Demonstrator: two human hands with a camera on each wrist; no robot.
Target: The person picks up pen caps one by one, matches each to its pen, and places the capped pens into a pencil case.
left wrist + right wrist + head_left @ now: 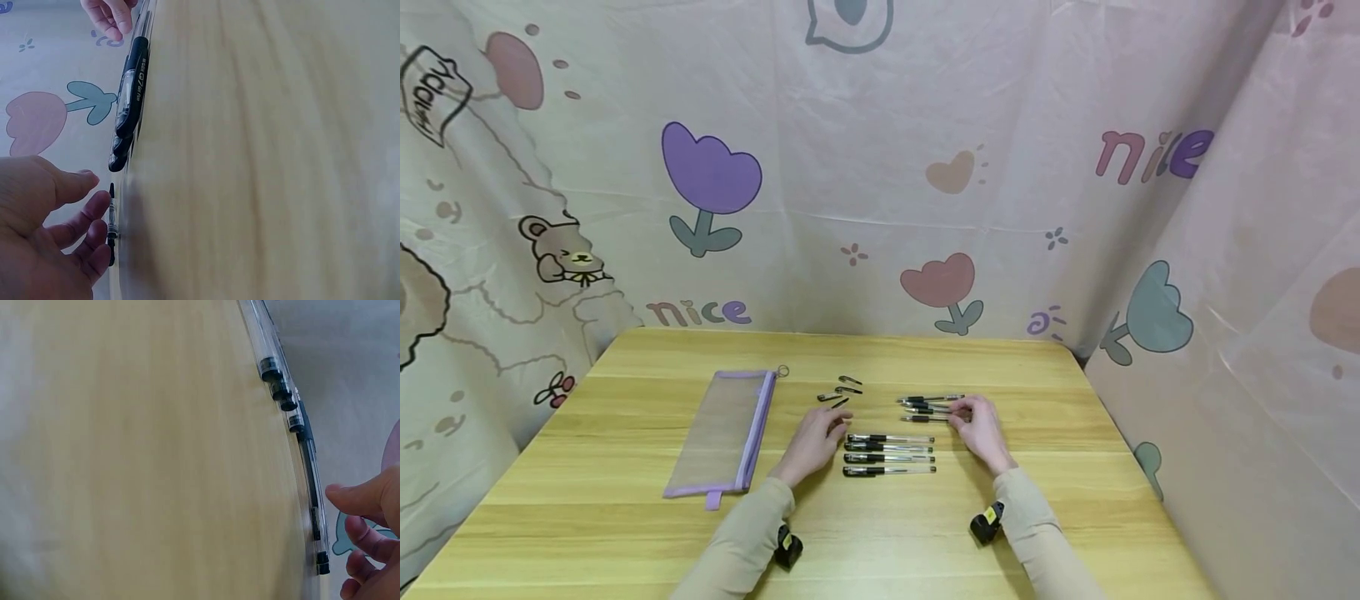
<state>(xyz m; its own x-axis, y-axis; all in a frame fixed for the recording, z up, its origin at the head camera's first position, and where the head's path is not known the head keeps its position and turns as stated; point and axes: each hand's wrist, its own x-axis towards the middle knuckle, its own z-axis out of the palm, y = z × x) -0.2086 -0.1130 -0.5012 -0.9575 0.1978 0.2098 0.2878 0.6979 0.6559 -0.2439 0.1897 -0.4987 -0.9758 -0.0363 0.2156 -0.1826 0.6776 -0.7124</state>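
Several capped gel pens [889,458] lie in a row between the hands, black caps leftward and clear barrels rightward. The left hand [814,443] rests at the table beside several loose black pen caps [848,390], fingers loosely bent and thumb apart. In the left wrist view, a cap [112,228] lies just beyond its fingertips. Several uncapped pens [928,399] lie behind the row, tips pointing left. At their right end is the right hand [979,429], thumb and fingers spread around the nearest pen [315,512] in the right wrist view; contact cannot be told.
A mesh zip pouch [718,433] with purple edging and a ring lies flat on the left of the wooden table [587,500]. Printed curtains [850,167] hang behind and at both sides. A black wrist camera [987,523] sits at the right cuff.
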